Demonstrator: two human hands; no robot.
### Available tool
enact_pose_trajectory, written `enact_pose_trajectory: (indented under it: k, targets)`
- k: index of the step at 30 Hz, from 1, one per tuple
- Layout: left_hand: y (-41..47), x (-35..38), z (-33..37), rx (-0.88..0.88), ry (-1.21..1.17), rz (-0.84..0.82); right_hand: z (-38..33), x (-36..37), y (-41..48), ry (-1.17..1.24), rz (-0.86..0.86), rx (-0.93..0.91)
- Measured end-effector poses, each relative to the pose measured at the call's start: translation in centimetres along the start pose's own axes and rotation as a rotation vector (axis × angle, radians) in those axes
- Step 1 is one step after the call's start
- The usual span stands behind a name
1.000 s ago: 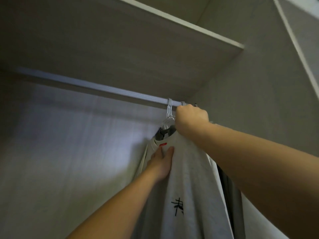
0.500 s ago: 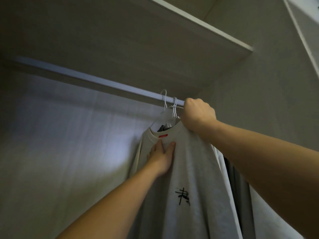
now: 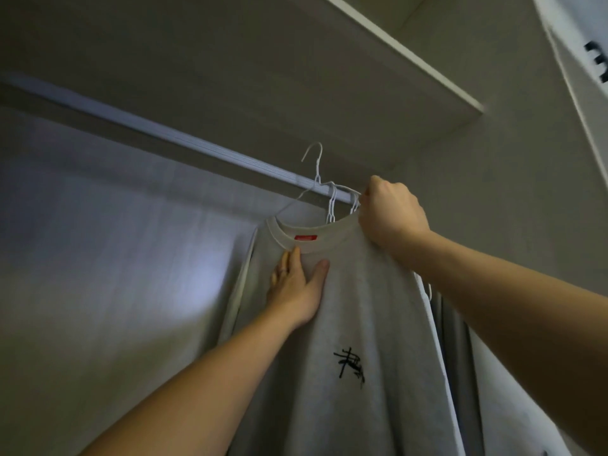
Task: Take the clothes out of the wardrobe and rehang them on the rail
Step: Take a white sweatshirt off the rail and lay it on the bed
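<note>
Grey shirt at the rail's right end by the side wall, hanger hook raised above the rail, right hand clenched on its shoulder, left hand flat under the collar, open rail leftward, shelf overhead.

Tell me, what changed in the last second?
The front hanger hook rose above the rail, seemingly off it, and the shirt shifted left with it. The right hand still grips the shirt's shoulder; the left hand still rests flat on its chest.

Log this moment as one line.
left hand flat on grey T-shirt | right hand grips its shoulder | hanger hook above rail
</note>
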State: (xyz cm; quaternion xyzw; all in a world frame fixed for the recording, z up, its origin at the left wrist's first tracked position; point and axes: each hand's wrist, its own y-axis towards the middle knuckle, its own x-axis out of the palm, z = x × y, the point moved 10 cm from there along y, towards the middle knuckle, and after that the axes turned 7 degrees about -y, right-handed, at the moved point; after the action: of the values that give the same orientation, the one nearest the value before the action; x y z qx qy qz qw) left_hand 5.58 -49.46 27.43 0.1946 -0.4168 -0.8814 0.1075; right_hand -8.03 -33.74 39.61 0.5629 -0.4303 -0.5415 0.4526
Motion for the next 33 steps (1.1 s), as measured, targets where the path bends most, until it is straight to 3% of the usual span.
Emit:
enact_pose_trajectory:
  k: [8, 20, 33]
  targets:
    - [-2.4, -3.4, 4.2, 0.196, 0.091, 0.212, 4.4, -5.9, -2.8, -0.063, 0.141, -0.116]
    - [-8.3, -0.9, 18.4, 0.532, 0.071, 0.444, 13.3, -24.4, -12.6, -0.379, 0.242, -0.242]
    - [-24.3, 14.7, 38.2, 0.644, -0.495, 0.207, 26.8, -48.8, -24.0, -0.688, 0.052, -0.091]
